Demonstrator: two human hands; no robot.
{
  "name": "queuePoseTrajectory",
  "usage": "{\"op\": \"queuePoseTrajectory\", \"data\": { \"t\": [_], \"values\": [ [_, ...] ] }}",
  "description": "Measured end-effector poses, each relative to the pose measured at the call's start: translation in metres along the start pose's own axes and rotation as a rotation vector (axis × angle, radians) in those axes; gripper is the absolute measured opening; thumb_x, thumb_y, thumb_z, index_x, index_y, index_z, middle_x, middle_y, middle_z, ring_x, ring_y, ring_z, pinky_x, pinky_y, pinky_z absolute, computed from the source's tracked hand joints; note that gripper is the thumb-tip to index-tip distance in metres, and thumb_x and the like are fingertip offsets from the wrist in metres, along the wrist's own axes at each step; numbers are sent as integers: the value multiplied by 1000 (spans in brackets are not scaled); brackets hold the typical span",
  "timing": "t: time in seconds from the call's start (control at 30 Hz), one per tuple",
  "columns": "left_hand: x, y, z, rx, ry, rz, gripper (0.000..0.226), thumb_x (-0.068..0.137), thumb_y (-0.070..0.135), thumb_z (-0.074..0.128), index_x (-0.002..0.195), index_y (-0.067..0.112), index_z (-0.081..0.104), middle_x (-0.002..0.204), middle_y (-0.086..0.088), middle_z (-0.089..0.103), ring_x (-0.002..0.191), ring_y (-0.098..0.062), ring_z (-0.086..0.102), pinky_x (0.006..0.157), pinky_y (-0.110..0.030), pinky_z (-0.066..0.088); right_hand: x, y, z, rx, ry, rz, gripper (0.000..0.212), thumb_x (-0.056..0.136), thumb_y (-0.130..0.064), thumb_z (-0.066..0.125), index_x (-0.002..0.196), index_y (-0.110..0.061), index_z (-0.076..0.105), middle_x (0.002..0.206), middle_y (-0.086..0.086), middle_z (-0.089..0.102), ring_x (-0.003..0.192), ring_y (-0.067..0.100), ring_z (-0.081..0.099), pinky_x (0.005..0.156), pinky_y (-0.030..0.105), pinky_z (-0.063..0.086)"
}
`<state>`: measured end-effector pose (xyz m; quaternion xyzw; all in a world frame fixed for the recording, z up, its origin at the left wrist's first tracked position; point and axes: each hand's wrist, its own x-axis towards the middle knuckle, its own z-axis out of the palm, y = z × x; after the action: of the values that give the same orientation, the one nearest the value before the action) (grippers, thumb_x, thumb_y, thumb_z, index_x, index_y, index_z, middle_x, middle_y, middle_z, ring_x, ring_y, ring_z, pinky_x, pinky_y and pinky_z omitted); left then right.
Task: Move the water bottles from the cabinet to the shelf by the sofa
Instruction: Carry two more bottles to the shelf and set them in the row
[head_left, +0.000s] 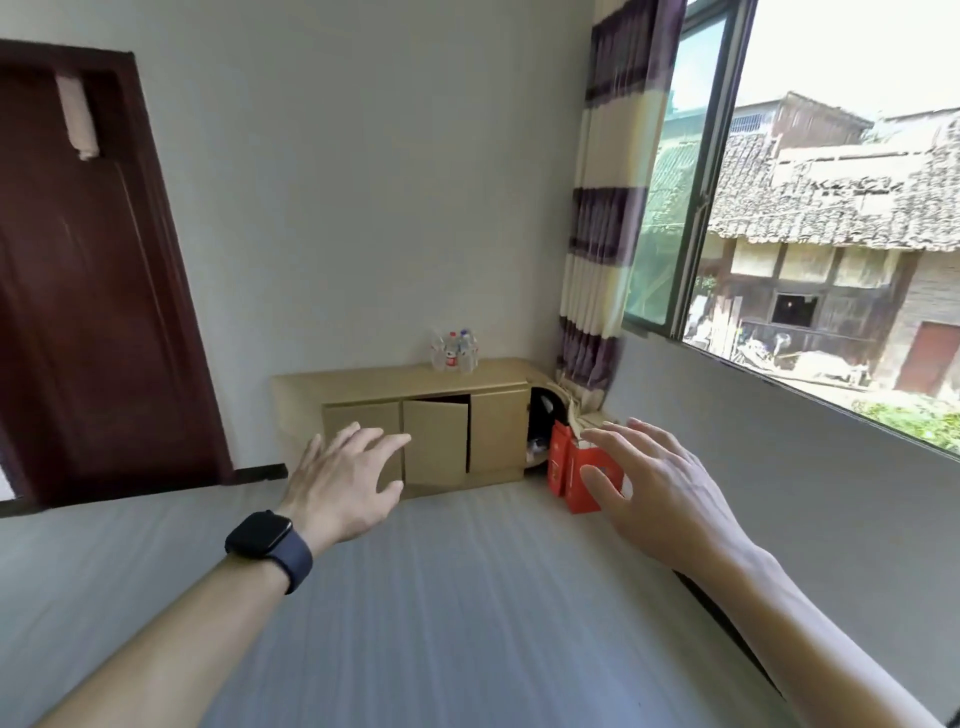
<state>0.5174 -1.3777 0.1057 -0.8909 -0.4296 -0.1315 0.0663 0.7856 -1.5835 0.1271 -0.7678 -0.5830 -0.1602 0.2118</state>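
Observation:
A cluster of clear water bottles with red labels stands on top of a low light-wood cabinet against the far wall. The cabinet's middle door hangs slightly ajar. My left hand, with a dark watch on its wrist, is stretched forward with fingers spread, well short of the cabinet. My right hand reaches forward too, fingers apart and holding nothing. The sofa and its shelf are out of view.
Red cartons stand on the floor at the cabinet's right end, under a striped curtain. A dark wooden door is on the left. An open window fills the right wall. Grey floor stretches ahead.

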Motion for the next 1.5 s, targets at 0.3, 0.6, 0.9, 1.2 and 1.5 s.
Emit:
{"op": "queuePoseTrajectory", "data": {
  "t": [0.3, 0.6, 0.9, 1.2, 1.5],
  "values": [
    [157, -65, 52, 49, -34, -53, 60, 94, 53, 43, 150, 43, 25, 158, 5, 29, 148, -22, 18, 117, -50, 18, 180, 36, 106, -27, -27, -15, 47, 98, -54, 42, 142, -40, 47, 151, -12, 43, 146, 16, 26, 116, 39, 26],
    [356, -137, 124, -24, -48, -25, 57, 95, 50, 44, 149, 38, 31, 155, 4, 35, 145, -21, 24, 114, -45, 25, 349, 47, 217, 2, -39, 29, 47, 97, -57, 41, 141, -41, 46, 150, -17, 44, 146, 12, 25, 117, 38, 29],
    [555, -161, 204, -80, -113, 20, 54, 94, 50, 45, 146, 38, 36, 151, 7, 39, 140, -18, 33, 112, -45, 29, 504, 106, 309, 30, -24, 62, 45, 97, -53, 44, 140, -40, 48, 149, -15, 45, 145, 12, 28, 117, 37, 29],
    [766, -178, 287, -75, -128, -16, 59, 94, 49, 44, 150, 41, 26, 151, 6, 40, 138, -19, 37, 110, -42, 32, 707, 197, 426, 80, -49, 35, 48, 97, -56, 41, 142, -41, 44, 150, -17, 43, 147, 10, 23, 118, 40, 29],
    [946, -232, 373, -77, -166, -82, 60, 95, 49, 46, 150, 40, 25, 152, 6, 39, 137, -21, 38, 110, -42, 34, 891, 237, 554, 125, -136, -25, 49, 96, -54, 40, 142, -40, 45, 149, -15, 44, 146, 12, 24, 117, 39, 30]
  ]
}}
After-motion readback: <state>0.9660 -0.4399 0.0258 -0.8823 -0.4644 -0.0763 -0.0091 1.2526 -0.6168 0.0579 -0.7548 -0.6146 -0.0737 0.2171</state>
